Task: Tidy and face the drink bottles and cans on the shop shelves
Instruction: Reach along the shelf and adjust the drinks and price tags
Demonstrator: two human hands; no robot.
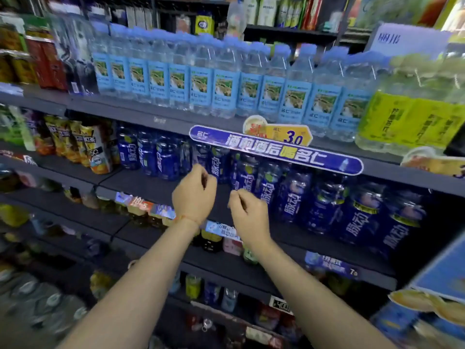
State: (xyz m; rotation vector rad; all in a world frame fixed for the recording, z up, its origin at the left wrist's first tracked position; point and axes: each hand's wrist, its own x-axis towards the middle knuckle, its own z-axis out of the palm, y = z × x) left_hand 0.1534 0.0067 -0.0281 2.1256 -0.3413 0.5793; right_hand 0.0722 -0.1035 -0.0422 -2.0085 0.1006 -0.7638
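Dark blue drink bottles (292,195) stand in rows on the second shelf (156,183), some set back from the edge. Both my hands are raised in front of them, and neither holds anything. My left hand (195,195) hovers before the gap in the row with its fingers loosely curled. Just to the right and slightly lower, my right hand (247,215) hangs the same way, close to one blue bottle (245,172). Clear water bottles with light blue labels (221,89) line the shelf above.
A blue promotional strip (276,153) and a yellow price tag (289,136) hang from the upper shelf edge. Yellow-labelled bottles (412,117) stand at the right, juice cartons (97,149) at the left. Lower shelves hold small mixed bottles (211,240). The picture is blurred.
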